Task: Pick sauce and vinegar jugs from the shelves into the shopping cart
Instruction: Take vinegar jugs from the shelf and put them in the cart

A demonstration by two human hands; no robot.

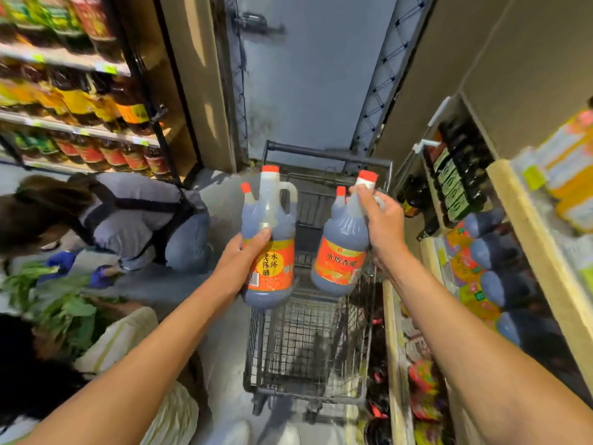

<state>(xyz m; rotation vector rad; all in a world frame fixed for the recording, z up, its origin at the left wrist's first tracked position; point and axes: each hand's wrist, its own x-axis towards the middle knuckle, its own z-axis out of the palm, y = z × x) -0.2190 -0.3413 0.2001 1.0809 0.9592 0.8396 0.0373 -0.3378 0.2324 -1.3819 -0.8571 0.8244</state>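
Observation:
Two dark vinegar jugs with red caps and orange labels hang above the black wire shopping cart. My left hand grips the left jug around its body, upright, over the cart's left rim. My right hand holds the right jug by its neck and handle, tilted left over the basket. A small red-capped bottle is attached beside each jug's neck. Nothing shows inside the basket.
Shelves on the right hold more jugs of the same kind lying on their sides. Shelves at upper left carry bottled sauces. A person crouches at left over leafy greens. A grey door stands beyond the cart.

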